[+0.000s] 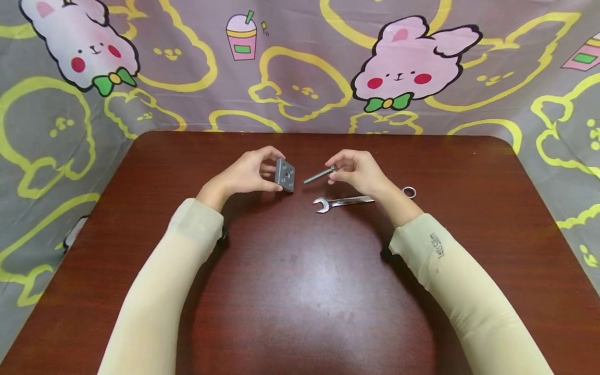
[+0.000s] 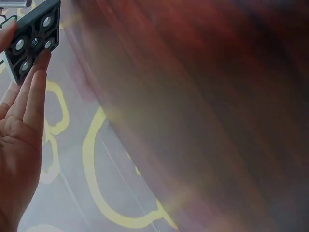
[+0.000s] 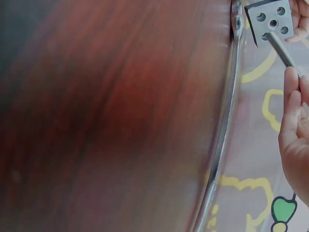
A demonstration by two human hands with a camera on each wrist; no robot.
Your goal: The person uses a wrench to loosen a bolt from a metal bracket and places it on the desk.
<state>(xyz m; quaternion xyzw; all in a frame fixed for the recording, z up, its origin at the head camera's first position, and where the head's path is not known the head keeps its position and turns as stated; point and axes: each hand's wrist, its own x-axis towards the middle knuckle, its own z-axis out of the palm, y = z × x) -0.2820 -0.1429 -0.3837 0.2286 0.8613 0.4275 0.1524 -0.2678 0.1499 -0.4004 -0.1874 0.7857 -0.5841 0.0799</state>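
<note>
My left hand (image 1: 247, 171) grips a square grey metal plate (image 1: 285, 175) by its edges, thumb below and fingers above. Its face has a hole in the middle and one near each corner; the plate (image 2: 35, 42) stands on edge in the left wrist view. Between the thumb and fingers of my right hand (image 1: 358, 169) is a long threaded bolt (image 1: 320, 175), pinched near its head, its free end pointing left at the plate. A small gap separates bolt and plate in the head view. In the right wrist view the bolt (image 3: 285, 50) overlaps the plate's lower edge.
A combination wrench (image 1: 344, 202) lies on the dark red wooden table (image 1: 300, 291), partly hidden under my right forearm. Its open end faces left, and the ring end (image 1: 409, 192) shows past the wrist. A patterned cloth (image 1: 304, 67) hangs behind the table.
</note>
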